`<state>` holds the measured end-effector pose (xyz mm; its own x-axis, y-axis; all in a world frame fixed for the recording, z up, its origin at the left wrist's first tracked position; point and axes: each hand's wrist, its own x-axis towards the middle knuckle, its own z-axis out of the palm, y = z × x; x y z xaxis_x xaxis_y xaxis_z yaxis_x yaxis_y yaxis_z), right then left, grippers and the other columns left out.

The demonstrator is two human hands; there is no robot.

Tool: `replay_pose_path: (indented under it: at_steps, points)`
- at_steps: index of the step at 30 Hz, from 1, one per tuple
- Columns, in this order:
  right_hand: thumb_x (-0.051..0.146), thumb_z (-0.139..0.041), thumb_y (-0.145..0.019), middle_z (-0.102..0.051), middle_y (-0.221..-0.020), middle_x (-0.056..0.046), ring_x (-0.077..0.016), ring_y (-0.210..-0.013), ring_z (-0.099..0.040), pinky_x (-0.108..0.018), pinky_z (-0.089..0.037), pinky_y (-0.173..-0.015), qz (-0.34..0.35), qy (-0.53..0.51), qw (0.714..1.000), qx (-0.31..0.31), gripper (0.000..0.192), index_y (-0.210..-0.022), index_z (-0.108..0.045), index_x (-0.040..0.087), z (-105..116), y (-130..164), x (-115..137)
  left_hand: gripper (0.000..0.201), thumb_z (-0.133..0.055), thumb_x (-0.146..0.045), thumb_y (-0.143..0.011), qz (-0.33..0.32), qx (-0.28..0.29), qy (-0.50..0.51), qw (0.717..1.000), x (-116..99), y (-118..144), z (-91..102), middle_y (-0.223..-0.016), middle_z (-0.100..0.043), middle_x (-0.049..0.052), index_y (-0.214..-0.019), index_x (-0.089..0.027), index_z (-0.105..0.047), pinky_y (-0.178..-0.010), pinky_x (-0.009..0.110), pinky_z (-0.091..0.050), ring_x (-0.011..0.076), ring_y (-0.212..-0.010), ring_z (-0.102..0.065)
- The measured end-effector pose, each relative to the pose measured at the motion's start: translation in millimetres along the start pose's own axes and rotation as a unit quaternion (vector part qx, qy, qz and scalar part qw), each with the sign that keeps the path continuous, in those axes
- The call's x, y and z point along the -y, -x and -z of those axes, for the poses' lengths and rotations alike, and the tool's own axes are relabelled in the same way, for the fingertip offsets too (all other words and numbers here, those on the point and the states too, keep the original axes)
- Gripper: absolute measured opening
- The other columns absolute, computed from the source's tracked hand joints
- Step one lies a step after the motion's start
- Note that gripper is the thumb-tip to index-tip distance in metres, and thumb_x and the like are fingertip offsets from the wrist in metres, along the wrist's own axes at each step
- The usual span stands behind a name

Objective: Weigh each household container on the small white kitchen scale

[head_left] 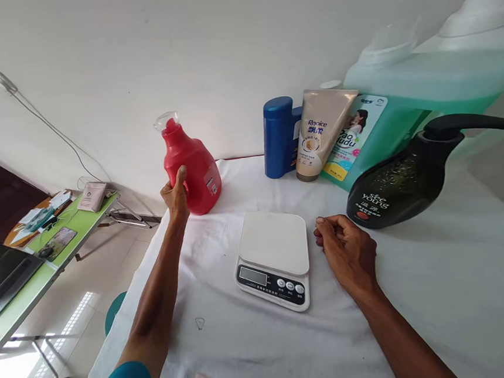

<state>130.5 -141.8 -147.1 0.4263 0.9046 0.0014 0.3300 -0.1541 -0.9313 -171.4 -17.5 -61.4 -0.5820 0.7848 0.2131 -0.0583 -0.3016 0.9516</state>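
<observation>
The left hand (175, 197) is gripping the red detergent bottle (192, 169) at its side, fingers wrapped around the handle area, holding it tilted at the back left of the white-covered tabletop (441, 290), just beyond the kitchen scale (274, 256). The right hand (348, 251) is resting beside the scale, fingers loosely curled and holding nothing, apparently keeping clear of the platform. A blue bottle (279, 136), a cream tube (318, 139) and a dark pump bottle (403, 178) are standing behind.
</observation>
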Motion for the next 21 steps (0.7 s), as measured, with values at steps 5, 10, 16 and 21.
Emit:
replay_pose_path:
  at_steps: [5, 10, 16, 21]
  points:
    - [0.069, -0.050, -0.082, -0.072, -0.077, -0.005, -0.0269, -0.073, -0.070, -0.042, -0.050, -0.079, 0.003, 0.000, 1.000, -0.004, 0.044, -0.081, -0.060, 0.026, -1.7, -1.1, -3.5, 0.074, -0.094, -0.067, -0.065, 0.048, 0.045, 0.021, 0.998, -23.8, 11.3, 28.2, -0.050, -0.025, -0.010, -0.056, -0.023, -0.035, -0.040, 0.025, -0.015, 0.0032, -0.044, -0.019]
    - [0.067, -0.053, -0.082, -0.072, -0.079, -0.005, -0.0266, -0.073, -0.070, -0.041, -0.050, -0.077, -0.004, 0.003, 1.000, -0.010, 0.042, -0.080, -0.061, 0.026, -3.2, -2.8, -6.0, 0.076, -0.092, -0.069, -0.068, 0.071, 0.108, 0.040, 0.991, -60.0, 33.3, 39.4, -0.051, -0.023, -0.010, -0.057, -0.022, -0.033, -0.037, 0.023, -0.019, 0.0027, -0.042, -0.020]
    - [0.061, -0.054, -0.086, -0.073, -0.081, -0.006, -0.0255, -0.073, -0.070, -0.040, -0.052, -0.075, -0.002, 0.001, 1.000, -0.012, 0.037, -0.081, -0.061, 0.026, -1.9, -1.1, -2.6, 0.075, -0.081, -0.073, -0.080, 0.126, 0.175, 0.072, 0.974, -99.7, 72.7, 28.3, -0.051, -0.019, -0.008, -0.056, -0.022, -0.032, -0.035, 0.024, -0.019, 0.0037, -0.040, -0.018]
    - [0.054, -0.055, -0.091, -0.072, -0.076, -0.008, -0.0262, -0.074, -0.067, -0.039, -0.049, -0.076, 0.014, 0.029, 0.999, -0.022, 0.032, -0.080, -0.061, 0.025, 0.4, 3.4, 1.4, 0.072, -0.070, -0.077, -0.088, 0.172, 0.229, 0.068, 0.956, -119.2, 102.9, 8.8, -0.050, -0.018, -0.007, -0.058, -0.023, -0.034, -0.034, 0.024, -0.018, 0.0047, -0.040, -0.018]
